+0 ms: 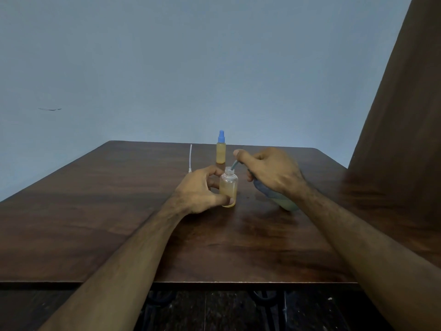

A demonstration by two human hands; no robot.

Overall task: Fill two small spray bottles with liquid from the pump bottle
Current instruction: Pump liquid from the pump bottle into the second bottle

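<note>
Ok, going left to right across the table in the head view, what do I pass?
White dip tube → left hand → open bottle, held by that hand → right hand on the pump bottle. The capped bottle stands farther back and overlaps the order.

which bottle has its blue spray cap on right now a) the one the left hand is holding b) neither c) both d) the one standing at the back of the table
d: the back spray bottle wears a blue cap, while the open bottle in the left hand has a bare neck under the pump spout.
</note>
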